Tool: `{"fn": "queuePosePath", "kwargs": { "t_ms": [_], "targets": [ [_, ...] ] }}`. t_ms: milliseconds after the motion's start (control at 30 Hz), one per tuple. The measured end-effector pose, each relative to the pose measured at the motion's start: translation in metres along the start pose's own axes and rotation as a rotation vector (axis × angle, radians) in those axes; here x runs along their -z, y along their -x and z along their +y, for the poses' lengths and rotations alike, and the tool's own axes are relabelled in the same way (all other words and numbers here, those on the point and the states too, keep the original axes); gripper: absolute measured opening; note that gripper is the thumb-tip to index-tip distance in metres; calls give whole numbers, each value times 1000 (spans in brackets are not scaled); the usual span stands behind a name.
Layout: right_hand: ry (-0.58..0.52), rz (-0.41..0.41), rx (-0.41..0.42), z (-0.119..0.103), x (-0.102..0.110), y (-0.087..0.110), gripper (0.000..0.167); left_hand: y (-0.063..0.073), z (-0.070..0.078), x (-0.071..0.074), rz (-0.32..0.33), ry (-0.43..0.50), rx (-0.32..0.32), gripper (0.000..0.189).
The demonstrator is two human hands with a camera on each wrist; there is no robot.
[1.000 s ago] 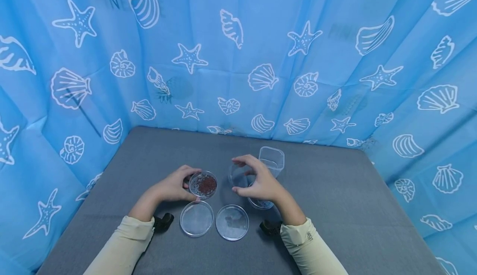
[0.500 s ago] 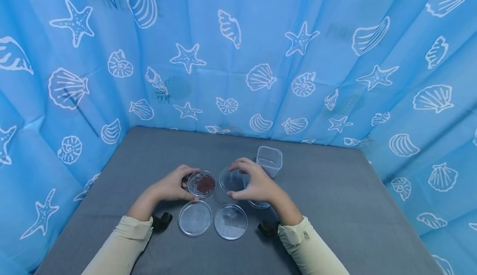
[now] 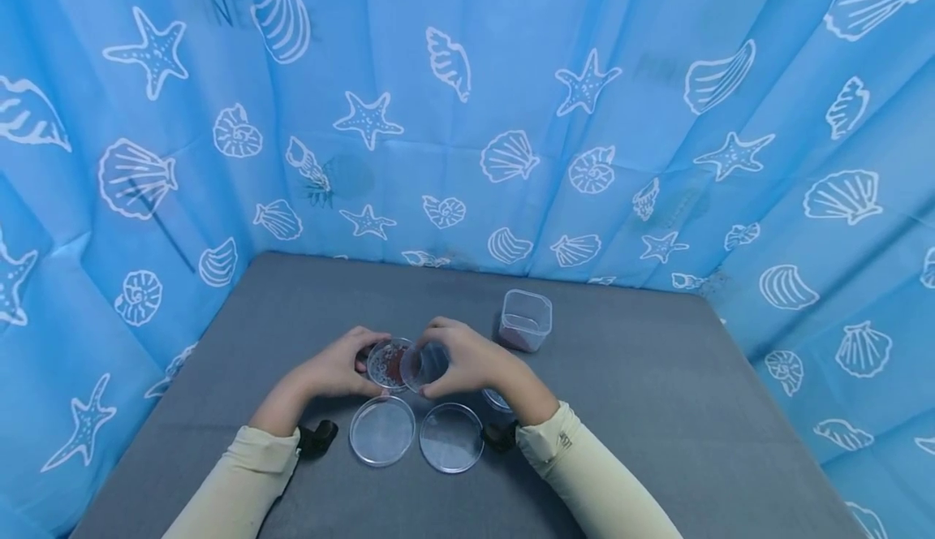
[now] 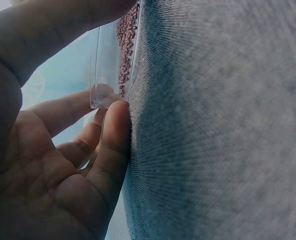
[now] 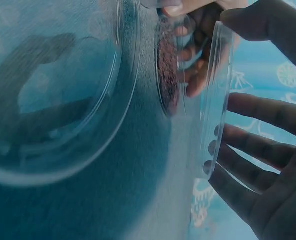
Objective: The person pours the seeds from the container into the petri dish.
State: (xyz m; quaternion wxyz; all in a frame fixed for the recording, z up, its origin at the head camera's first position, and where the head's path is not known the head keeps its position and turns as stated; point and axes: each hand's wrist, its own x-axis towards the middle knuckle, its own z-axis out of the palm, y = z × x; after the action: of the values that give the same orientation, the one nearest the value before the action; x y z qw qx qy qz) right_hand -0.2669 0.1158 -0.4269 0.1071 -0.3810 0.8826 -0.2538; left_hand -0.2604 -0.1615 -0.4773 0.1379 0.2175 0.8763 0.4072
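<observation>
My left hand (image 3: 338, 368) grips the rim of a clear petri dish (image 3: 381, 364) on the table, with fingers behind and thumb in front. Small reddish-brown grains (image 4: 128, 45) cover part of its bottom. My right hand (image 3: 467, 360) holds a shallow clear round lid (image 5: 215, 110) by its edge, thumb on one side and fingers on the other. Seen from the head, this lid overlaps the right part of the grain dish; in the right wrist view it is raised above it and apart. Two clear round dishes or lids (image 3: 382, 431) lie side by side in front.
Behind the right hand stands a clear square plastic tub (image 3: 526, 316) with reddish matter at its bottom. Another clear round dish (image 3: 497, 399) is partly hidden under the right wrist. The grey table (image 3: 657, 401) meets a blue shell-print curtain (image 3: 453, 117).
My right hand has carried the clear lid leftward, from beside the tub to over the grain dish's right side. My left hand has stayed on the grain dish.
</observation>
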Motion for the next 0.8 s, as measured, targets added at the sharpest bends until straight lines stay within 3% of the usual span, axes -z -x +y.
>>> {"fn": "queuePosePath", "kwargs": {
  "t_ms": [367,600,800],
  "targets": [
    [22,-90,-25,-1,-9,-21,56,0,-2,1,-9,-13,30,96],
    [48,-121,-18,-3,-10,-22,61,-1,-3,1,-9,-16,24,95],
    [136,-127,-22,-5,-10,-18,68,0,-2,1,-10,-9,34,96]
  ]
}}
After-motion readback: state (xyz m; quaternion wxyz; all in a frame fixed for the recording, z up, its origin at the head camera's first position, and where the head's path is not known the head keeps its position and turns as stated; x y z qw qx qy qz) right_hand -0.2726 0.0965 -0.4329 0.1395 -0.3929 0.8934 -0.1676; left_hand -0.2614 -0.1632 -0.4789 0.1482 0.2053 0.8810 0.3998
